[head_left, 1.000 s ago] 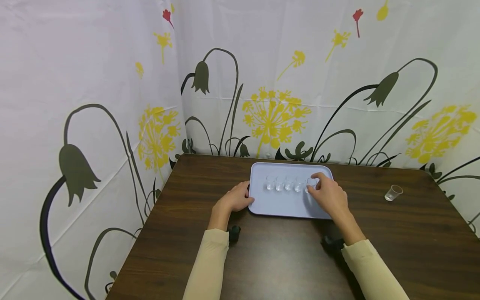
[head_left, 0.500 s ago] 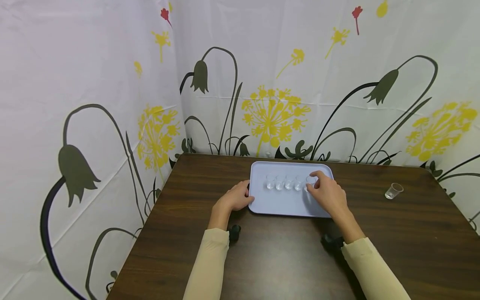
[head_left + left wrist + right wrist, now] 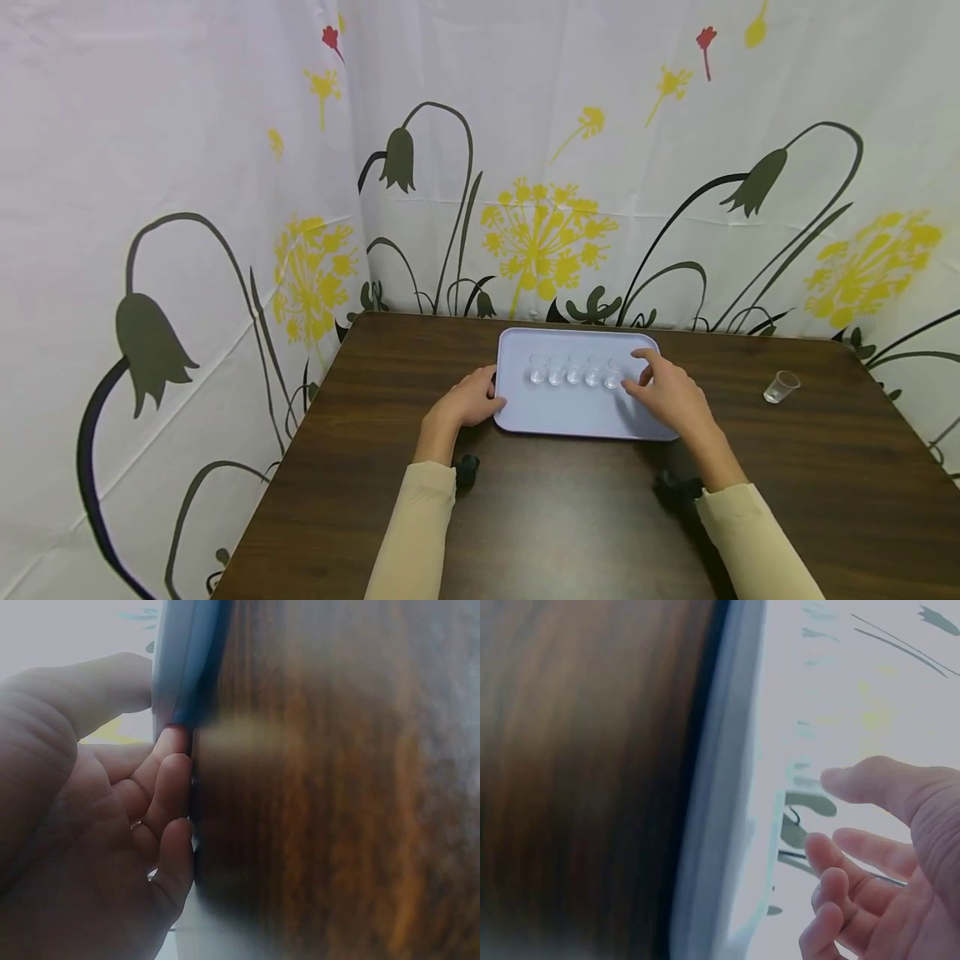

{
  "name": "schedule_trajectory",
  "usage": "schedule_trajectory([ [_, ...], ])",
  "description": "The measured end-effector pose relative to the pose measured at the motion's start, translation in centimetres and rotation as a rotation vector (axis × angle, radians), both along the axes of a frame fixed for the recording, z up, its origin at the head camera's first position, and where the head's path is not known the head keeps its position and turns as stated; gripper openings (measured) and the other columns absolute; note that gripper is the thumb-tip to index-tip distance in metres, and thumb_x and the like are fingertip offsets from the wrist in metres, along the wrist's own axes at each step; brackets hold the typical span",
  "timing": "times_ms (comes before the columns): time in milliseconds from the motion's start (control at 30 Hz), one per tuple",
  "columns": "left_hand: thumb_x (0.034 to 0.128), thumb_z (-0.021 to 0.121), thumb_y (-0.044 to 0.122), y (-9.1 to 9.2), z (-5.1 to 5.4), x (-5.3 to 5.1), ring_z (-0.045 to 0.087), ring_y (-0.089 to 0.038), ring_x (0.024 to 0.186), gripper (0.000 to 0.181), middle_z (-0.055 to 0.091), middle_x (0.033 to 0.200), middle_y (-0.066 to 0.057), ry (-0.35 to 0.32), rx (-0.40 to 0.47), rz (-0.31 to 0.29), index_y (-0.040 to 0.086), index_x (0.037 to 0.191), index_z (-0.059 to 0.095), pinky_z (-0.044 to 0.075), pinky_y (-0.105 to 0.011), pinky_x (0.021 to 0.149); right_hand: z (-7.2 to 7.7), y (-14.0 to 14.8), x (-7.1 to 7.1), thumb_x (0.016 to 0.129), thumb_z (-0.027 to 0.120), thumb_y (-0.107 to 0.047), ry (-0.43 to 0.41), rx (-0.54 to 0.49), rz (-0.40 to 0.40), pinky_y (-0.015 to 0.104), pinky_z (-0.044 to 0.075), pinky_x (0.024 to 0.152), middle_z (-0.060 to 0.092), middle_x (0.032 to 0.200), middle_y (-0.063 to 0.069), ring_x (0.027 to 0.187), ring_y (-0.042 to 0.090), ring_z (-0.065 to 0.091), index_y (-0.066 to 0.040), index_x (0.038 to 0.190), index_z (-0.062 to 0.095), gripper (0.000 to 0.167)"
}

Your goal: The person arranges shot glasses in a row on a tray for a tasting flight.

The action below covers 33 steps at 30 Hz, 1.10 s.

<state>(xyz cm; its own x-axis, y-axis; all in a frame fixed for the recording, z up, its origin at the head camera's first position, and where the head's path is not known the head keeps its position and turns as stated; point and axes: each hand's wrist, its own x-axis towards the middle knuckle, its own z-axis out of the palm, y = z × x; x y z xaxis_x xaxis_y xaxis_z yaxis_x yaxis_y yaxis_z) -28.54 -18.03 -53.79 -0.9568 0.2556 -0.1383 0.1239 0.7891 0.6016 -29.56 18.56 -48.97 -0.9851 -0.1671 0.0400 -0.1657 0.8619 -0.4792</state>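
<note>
A pale blue tray (image 3: pixel 558 419) lies on the dark wooden table, with several small clear shot glasses (image 3: pixel 573 372) upright in a row on it. At the tray's left edge my left hand (image 3: pixel 468 398) holds the rim, thumb above and fingertips low against the side; the left wrist view shows the thumb and curled fingers (image 3: pixel 174 780) there. My right hand (image 3: pixel 672 400) hovers over the tray's right part, thumb and forefinger spread apart just right of the rightmost shot glass (image 3: pixel 612 377). Nothing is between those fingers in the right wrist view.
Another clear shot glass (image 3: pixel 782 387) stands on the wooden table (image 3: pixel 555 517), right of the tray. Behind the table hangs a white curtain (image 3: pixel 450 67) printed with flowers. A dark wrist device (image 3: pixel 467 473) sits below the left hand.
My right thumb and forefinger have let go of the rightmost shot glass, spread apart and moved slightly right. The left hand keeps its place on the tray.
</note>
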Motion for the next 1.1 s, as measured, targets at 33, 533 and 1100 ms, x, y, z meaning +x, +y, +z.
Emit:
schedule_trajectory([
  [33,0.0995,0.067,0.028,0.1,0.1,0.1,0.050,-0.019,0.088,0.053,0.054,0.100,-0.005,-0.010,0.000,0.006,0.004,0.143,0.048,0.040,-0.039,0.083,0.0,0.3,0.0,0.099,0.073,-0.035,0.000,-0.010,0.002,0.039,0.047,0.066,0.074,0.104,0.010,0.082,0.026,0.066,-0.009,0.148,0.056,0.058],
  [533,0.1033,0.064,0.024,0.4,2.7,1.4,0.051,-0.022,0.098,0.053,0.054,0.107,-0.008,-0.050,-0.034,0.035,0.003,0.148,0.046,0.039,-0.041,0.092,1.0,5.2,0.3,0.107,0.059,-0.044,0.006,-0.022,-0.099,0.052,0.056,0.075,0.074,0.122,0.023,0.097,0.037,0.072,-0.007,0.147,0.057,0.055],
  [1100,0.1033,0.064,0.024,0.8,2.1,0.8,0.051,-0.022,0.097,0.059,0.054,0.104,-0.007,-0.077,0.002,0.047,0.003,0.155,0.043,0.038,-0.046,0.098,2.8,12.3,1.6,0.110,0.049,-0.054,0.049,-0.109,-0.244,0.036,0.044,0.058,0.070,0.117,0.023,0.080,0.028,0.065,-0.005,0.151,0.054,0.064],
])
